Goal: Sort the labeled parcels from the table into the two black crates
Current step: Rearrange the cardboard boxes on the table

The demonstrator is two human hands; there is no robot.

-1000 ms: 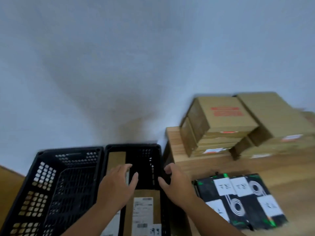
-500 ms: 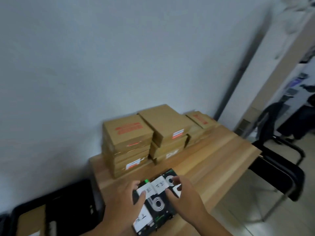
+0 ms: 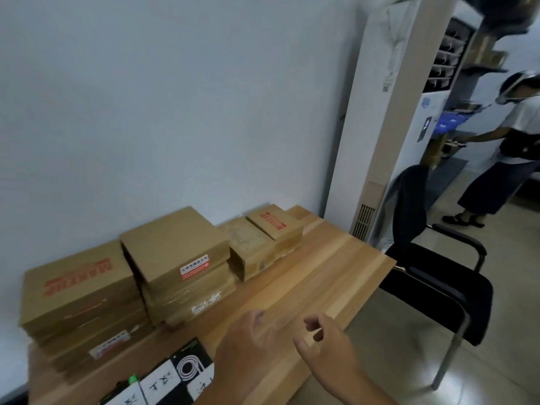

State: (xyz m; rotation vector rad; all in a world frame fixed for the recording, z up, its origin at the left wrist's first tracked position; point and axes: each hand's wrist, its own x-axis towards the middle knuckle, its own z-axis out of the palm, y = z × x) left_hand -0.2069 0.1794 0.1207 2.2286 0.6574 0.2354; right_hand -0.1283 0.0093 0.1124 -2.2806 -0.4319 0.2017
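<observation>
Your left hand [image 3: 248,355] and right hand [image 3: 330,349] both hang empty over the table [image 3: 321,276], fingers loosely curled and gripping nothing. They sit just to the right of the black parcel [image 3: 163,381], and your left wrist hides that parcel's right edge.

The black parcel lies flat at the table's near edge with its white labels facing up. It looks like the nearest thing to sort. Beyond it, against the wall, stand the left cardboard stack [image 3: 79,293] and the middle cardboard stack [image 3: 178,258]. Further beyond it and to the right are the small cardboard boxes [image 3: 263,241]. Neither black crate is in view, so you cannot judge from here which one is fuller.

- **Read first:** read the label before you lift anything, so you carry it to the correct crate in one go.
- **The black parcel:** spread your fingers wide and take it by both long sides. It seems to be several flat packs lying side by side, so a one-sided grab may split them.
- **The cardboard stacks:** take only the top box, lifting it straight up so the tilted ones below do not slide.
</observation>
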